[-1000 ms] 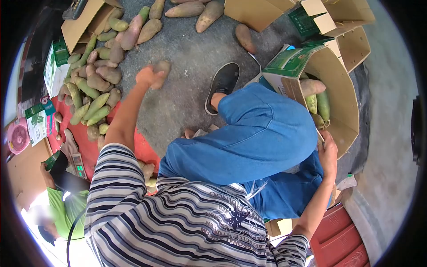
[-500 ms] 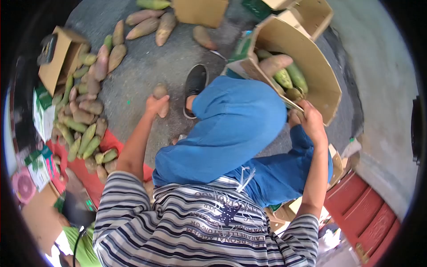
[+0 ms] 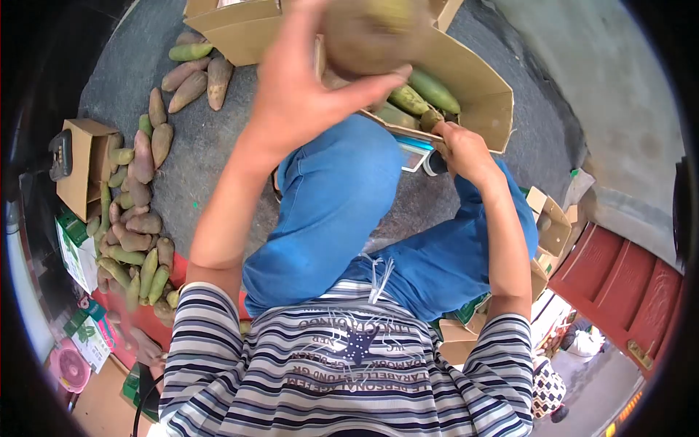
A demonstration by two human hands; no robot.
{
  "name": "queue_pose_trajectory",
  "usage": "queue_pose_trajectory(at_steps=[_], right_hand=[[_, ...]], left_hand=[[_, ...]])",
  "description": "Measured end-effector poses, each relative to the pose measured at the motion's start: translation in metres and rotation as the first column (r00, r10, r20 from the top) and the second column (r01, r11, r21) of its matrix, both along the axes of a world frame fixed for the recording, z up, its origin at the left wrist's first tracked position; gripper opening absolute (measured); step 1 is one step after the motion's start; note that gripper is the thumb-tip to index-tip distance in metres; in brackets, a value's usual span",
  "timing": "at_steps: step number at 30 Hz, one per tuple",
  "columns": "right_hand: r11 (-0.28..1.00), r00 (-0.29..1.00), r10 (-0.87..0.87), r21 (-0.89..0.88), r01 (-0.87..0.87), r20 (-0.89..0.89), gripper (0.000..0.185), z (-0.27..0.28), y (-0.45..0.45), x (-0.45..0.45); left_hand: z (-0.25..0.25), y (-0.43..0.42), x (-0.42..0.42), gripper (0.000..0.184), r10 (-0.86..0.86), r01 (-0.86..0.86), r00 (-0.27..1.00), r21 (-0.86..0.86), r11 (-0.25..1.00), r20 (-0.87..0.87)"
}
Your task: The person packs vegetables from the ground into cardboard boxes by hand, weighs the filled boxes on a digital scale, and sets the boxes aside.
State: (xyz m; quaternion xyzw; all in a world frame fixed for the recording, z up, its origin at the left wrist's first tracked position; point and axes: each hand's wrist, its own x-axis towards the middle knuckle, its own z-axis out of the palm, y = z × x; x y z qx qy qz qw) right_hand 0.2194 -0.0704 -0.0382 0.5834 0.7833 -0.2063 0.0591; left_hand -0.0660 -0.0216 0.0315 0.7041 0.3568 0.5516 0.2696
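My left hand (image 3: 302,95) is raised close to the camera, its fingers and thumb around a brown tuber (image 3: 371,36) that is blurred and cut by the top edge. Behind the tuber stands an open cardboard box (image 3: 488,95), partly hidden by it. Green and yellow-green long tubers (image 3: 435,90) lie inside the box. My right hand (image 3: 466,151) grips the box's near edge, beside a small brown tuber end.
A pile of brown and green tubers (image 3: 138,222) lies at the left, partly on a red sheet. Several more tubers (image 3: 189,91) rest at the upper left near another carton (image 3: 240,36). A small open box (image 3: 84,164) stands at far left; a red door (image 3: 611,284) is at right.
My left hand has lifted the tuber from near the floor up toward the box and camera. My right hand stays on the box edge. The view has shifted, and the pinkish tuber in the box is no longer visible.
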Motion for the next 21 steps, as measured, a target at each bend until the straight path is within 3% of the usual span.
queue_pose_trajectory(at_steps=[2,3,7,10,14,21], right_hand=[[1.0,1.0,0.001,0.008,-0.001,0.008,0.016,0.0,-0.001,0.0],[0.999,1.0,0.012,0.03,-0.012,0.015,0.016,-0.001,-0.002,0.0],[0.991,0.997,0.056,0.116,-0.062,0.06,0.017,-0.013,-0.003,0.006],[0.986,0.995,0.07,0.149,-0.08,0.068,0.02,-0.01,-0.006,0.005],[0.976,0.994,0.093,0.193,-0.103,0.057,0.025,-0.006,-0.012,0.006],[0.955,1.0,-0.016,0.294,0.022,-0.026,0.032,0.02,-0.02,0.015]], left_hand=[[0.003,0.004,0.022,0.06,-0.036,0.037,0.955,0.0,0.999,-0.296],[0.001,0.007,0.023,0.077,-0.103,0.068,0.936,-0.114,0.991,-0.336],[0.022,-0.015,0.024,0.048,0.108,-0.12,0.948,-0.025,0.992,-0.301],[0.029,-0.021,0.013,0.045,0.09,-0.074,0.884,0.053,0.996,-0.458],[0.029,-0.033,0.019,0.042,-0.072,0.071,0.759,-0.027,0.997,-0.648],[0.06,-0.045,0.04,0.044,-0.102,0.036,0.702,-0.107,0.994,-0.705]])
